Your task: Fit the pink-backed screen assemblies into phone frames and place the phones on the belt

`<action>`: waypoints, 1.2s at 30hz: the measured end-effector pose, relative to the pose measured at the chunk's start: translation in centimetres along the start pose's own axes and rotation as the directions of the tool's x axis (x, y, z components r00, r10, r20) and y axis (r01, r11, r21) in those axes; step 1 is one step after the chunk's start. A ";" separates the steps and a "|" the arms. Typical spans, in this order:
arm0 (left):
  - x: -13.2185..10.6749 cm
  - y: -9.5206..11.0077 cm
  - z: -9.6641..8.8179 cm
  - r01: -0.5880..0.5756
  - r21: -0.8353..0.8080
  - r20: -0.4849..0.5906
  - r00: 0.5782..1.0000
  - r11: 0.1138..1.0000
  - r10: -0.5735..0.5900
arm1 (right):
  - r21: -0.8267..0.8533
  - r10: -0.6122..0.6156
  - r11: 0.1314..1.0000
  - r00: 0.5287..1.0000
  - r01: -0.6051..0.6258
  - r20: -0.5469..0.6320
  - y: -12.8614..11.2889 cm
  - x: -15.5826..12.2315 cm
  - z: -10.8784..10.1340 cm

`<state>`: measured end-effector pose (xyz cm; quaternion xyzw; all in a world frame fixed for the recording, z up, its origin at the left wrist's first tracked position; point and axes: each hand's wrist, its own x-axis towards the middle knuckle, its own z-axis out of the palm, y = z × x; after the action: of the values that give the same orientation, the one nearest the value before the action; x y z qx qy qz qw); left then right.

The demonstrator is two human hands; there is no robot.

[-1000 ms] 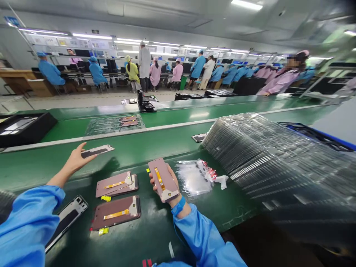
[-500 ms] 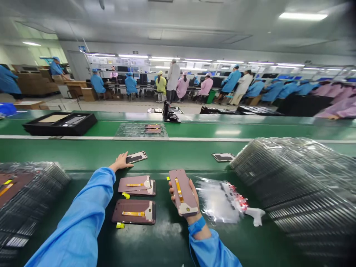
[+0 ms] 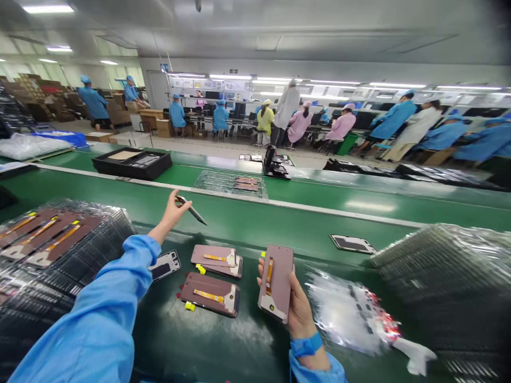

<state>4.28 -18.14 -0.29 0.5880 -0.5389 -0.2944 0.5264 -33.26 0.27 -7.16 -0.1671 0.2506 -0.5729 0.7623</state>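
Observation:
My left hand [image 3: 171, 213] pinches a thin phone frame [image 3: 195, 211] by one end, tilted and raised above the green conveyor belt. My right hand [image 3: 302, 308] is wrapped round a brownish phone screen [image 3: 276, 282] with an orange flex cable facing up; whether several are stacked in it I cannot tell. Between my hands, more phone screens [image 3: 213, 257] lie overlapping on the bench, with another stack of phone screens [image 3: 209, 294] nearer me. A second phone frame [image 3: 166, 264] lies partly hidden by my left forearm.
Stacked clear trays [image 3: 99, 234] with screens stand at left; another tray stack [image 3: 431, 266] stands at right. Clear plastic films [image 3: 343, 308] and a white-handled tool [image 3: 415, 355] lie beside it. One phone frame [image 3: 351, 243] rests on the belt. Across it sits a black box [image 3: 133, 164].
My left hand has lifted a phone frame off the belt and tilted it. The view has turned left, showing more of the left tray stack. My right hand still holds the phone screen.

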 end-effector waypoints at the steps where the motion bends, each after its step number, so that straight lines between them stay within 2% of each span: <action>1: -1.2 1.0 -0.2 0.026 -0.083 0.023 0.999 0.996 -0.024 | -0.039 -0.024 0.999 1.000 0.024 0.011 -0.1 -0.2 0.3; 3: -4.4 2.9 -0.5 0.063 -0.231 0.116 0.993 0.971 -0.037 | -0.145 -0.111 0.983 0.993 0.116 0.046 -0.3 -0.7 1.0; 5: -8.4 4.2 -0.4 0.103 -0.348 0.225 0.974 0.932 -0.023 | -0.272 -0.224 0.931 0.969 0.244 0.102 -0.6 -1.3 2.0; 7: -12.6 4.9 0.0 0.227 -0.524 0.326 0.944 0.821 -0.053 | -0.386 -0.327 0.846 0.930 0.368 0.170 -0.8 -2.0 3.1; 10: -17.7 4.7 1.5 0.396 -0.577 0.499 0.863 0.714 -0.074 | -0.524 -0.424 0.685 0.862 0.506 0.279 -1.0 -3.0 4.3; 13: -20.6 3.8 3.5 0.542 -0.489 0.664 0.740 0.683 -0.112 | -0.649 -0.424 0.512 0.823 0.563 0.379 -1.0 -4.2 4.8; 15: -21.5 3.4 4.5 0.558 -0.476 0.711 0.699 0.680 -0.075 | -0.708 -0.386 0.405 0.810 0.579 0.442 -0.8 -4.8 4.9; 18: -21.9 2.9 5.4 0.514 -0.545 0.720 0.691 0.662 0.057 | -0.757 -0.316 0.274 0.799 0.593 0.512 -0.6 -5.4 4.7; 20: -21.9 2.7 5.5 0.496 -0.570 0.724 0.680 0.655 0.115 | -0.775 -0.276 0.218 0.799 0.593 0.534 -0.4 -5.6 4.7; 26: -22.0 2.0 5.3 0.480 -0.566 0.724 0.678 0.670 0.127 | -0.802 -0.199 0.063 0.795 0.594 0.574 -0.7 -5.7 5.3; 36: -22.0 3.8 5.8 0.344 -0.505 0.747 0.633 0.791 0.202 | -0.811 -0.155 0.017 0.803 0.585 0.576 0.0 -5.5 5.3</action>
<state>-7.69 1.37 -3.22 0.2255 -0.5608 -0.6940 0.3911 -31.43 5.40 -1.76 -0.7718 0.3742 -0.4108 0.3091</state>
